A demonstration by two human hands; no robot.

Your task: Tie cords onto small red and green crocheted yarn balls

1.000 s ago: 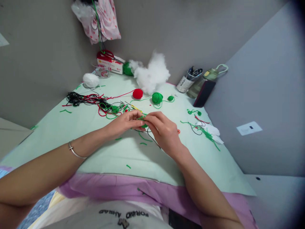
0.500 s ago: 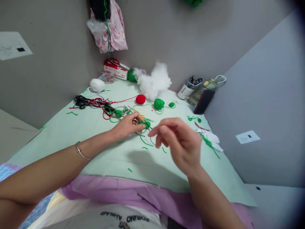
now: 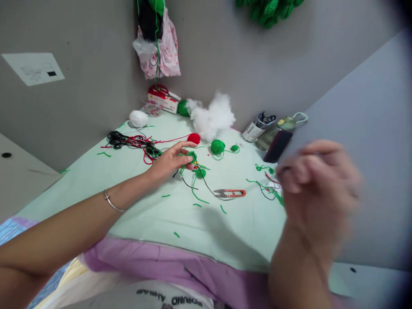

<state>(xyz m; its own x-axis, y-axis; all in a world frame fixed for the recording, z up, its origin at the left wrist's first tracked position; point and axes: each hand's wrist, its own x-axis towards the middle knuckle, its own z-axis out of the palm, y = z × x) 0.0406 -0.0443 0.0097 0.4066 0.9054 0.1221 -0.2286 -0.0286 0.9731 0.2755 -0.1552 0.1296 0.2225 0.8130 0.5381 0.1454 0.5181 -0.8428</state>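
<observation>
My left hand [image 3: 172, 161] rests over the middle of the table, thumb and fingers closed on a small green yarn piece [image 3: 192, 157]. Another round green part [image 3: 200, 173] lies just below it, with green and black yarn ends around. A black thread [image 3: 203, 179] runs from the piece toward thread snips with an orange handle [image 3: 230, 193], which lie on the table. Raised at the right, my right hand [image 3: 318, 184] is blurred by motion. Its fingers are curled together, and whatever is at their tips cannot be made out.
Tangled black and red yarn [image 3: 128, 143] lies at the left. Behind are a red yarn ball [image 3: 193, 138], a green ball [image 3: 218, 147], white stuffing [image 3: 214, 118] and a white ball [image 3: 138, 119]. A pen cup [image 3: 254, 131], a bottle [image 3: 267, 137] and a dark phone-like slab [image 3: 278, 146] stand back right.
My right hand has swung up and to the right, away from the green piece, uncovering the snips. My left hand keeps its hold, lifting slightly. The view has shifted a little.
</observation>
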